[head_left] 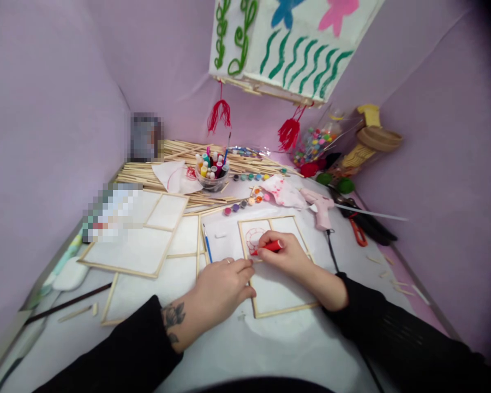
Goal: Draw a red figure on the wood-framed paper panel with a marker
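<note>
A wood-edged white panel (284,292) lies flat on the white-covered table. My right hand (288,254) is closed round a red marker (275,246), its tip low over the panel's upper left section. A red outline drawing (255,238) of a rounded shape shows there, partly behind my fingers. My left hand (225,286) lies at the panel's left edge, fingers spread and fingertips touching the wooden strip, holding nothing. Left of the panel lies a blue paintbrush (208,244), with a small white piece (221,236) beside it.
More framed panels (126,248) overlap at left. Behind stand a tub of markers (211,177), wooden sticks (141,173) and paint pots (236,208). A pink glue gun (321,210) and pliers (366,221) lie right. A painted lantern (286,52) with red tassels hangs above.
</note>
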{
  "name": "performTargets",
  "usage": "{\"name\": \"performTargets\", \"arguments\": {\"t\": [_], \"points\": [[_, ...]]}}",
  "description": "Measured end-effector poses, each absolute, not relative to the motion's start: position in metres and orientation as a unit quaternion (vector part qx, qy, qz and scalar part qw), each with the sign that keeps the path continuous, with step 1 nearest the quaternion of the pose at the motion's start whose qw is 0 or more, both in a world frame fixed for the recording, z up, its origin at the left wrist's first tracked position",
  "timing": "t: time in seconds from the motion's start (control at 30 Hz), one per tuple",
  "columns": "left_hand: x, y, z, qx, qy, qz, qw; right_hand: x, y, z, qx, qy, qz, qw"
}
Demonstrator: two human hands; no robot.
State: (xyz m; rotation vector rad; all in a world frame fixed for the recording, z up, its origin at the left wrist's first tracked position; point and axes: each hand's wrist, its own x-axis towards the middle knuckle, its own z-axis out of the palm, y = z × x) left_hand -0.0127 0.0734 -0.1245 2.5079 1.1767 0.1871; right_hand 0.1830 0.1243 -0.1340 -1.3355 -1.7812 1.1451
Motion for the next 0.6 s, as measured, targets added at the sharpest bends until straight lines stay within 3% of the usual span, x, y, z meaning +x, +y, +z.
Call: {"name": "performTargets", "arguments": {"t": [0.17,0.6], "points": [[-0.013,0.072,-0.125,0.888,0.419,0.068,0.179,0.186,0.131,-0.130,-0.537,-0.648,0.402,0.359],[-0.012,0.072,-0.127,0.887,0.420,0.072,0.177,0.179,0.137,-0.143,-0.551,-0.662,0.376,0.343]]}}
